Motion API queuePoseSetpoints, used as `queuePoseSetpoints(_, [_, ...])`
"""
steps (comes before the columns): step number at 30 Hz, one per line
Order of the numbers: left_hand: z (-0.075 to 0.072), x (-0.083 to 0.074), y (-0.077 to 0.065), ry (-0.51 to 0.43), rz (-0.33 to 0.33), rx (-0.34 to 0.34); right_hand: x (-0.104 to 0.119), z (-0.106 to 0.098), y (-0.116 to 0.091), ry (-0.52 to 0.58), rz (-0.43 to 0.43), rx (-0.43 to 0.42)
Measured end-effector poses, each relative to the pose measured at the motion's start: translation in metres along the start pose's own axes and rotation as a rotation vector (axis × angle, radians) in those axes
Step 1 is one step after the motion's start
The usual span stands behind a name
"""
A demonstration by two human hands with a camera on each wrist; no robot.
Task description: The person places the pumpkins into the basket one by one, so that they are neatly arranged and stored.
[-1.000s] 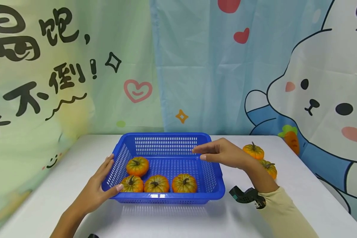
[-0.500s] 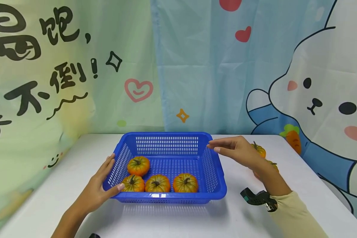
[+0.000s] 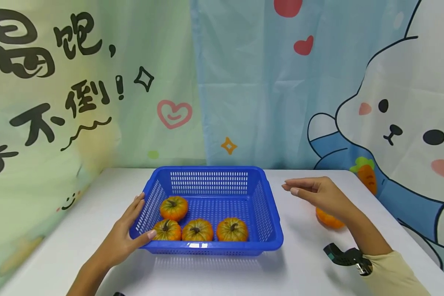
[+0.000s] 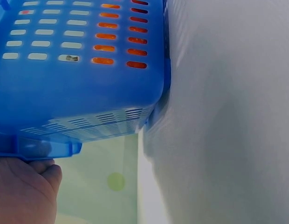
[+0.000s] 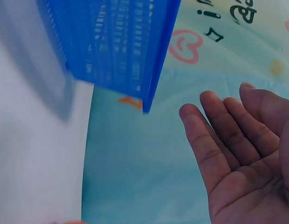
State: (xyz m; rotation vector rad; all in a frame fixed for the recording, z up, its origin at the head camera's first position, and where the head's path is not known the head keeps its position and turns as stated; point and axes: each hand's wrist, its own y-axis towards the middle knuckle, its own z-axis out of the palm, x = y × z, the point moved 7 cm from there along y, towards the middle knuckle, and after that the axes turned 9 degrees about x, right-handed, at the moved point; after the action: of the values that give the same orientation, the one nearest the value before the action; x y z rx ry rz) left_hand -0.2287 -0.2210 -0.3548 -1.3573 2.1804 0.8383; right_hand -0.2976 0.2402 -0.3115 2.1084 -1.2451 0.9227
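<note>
A blue plastic basket [image 3: 214,245] with slotted walls stands on the white table. Inside lie several small orange-green pumpkins: one [image 3: 174,208] farther back at the left, the others along the front wall, including the rightmost pumpkin [image 3: 232,229]. My left hand [image 3: 120,234] holds the basket's front-left corner, thumb over the front rim and fingers along the left rim. In the air right of the basket, my right hand [image 3: 320,193] has its fingers extended and nothing in them; the right wrist view shows its bare palm [image 5: 242,186]. Another pumpkin [image 3: 328,218] on the table is partly hidden behind this hand.
The white table [image 3: 192,277] reaches back to a printed cloth backdrop [image 3: 237,102] with a cartoon rabbit at the right. A dark wrist camera [image 3: 345,255] sits on the right wrist, beside a pale yellow sleeve [image 3: 396,273].
My right hand has moved from over the basket's right side out to the right, now covering most of the pumpkins there. My left hand and the basket keep their places.
</note>
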Motion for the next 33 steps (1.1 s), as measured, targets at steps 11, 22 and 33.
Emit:
queuePoseSetpoints(11, [0.002,0.001,0.0,0.001,0.008,-0.004,-0.039,-0.034,-0.032,-0.106,0.146,-0.097])
queuePoseSetpoints(22, [-0.001,0.001,-0.001,0.014,-0.018,0.005,-0.084,-0.056,-0.053,-0.133,0.205,-0.243])
queuePoseSetpoints(33, [-0.001,-0.003,-0.002,0.006,-0.012,0.005,-0.128,-0.053,-0.059,-0.088,0.306,-0.187])
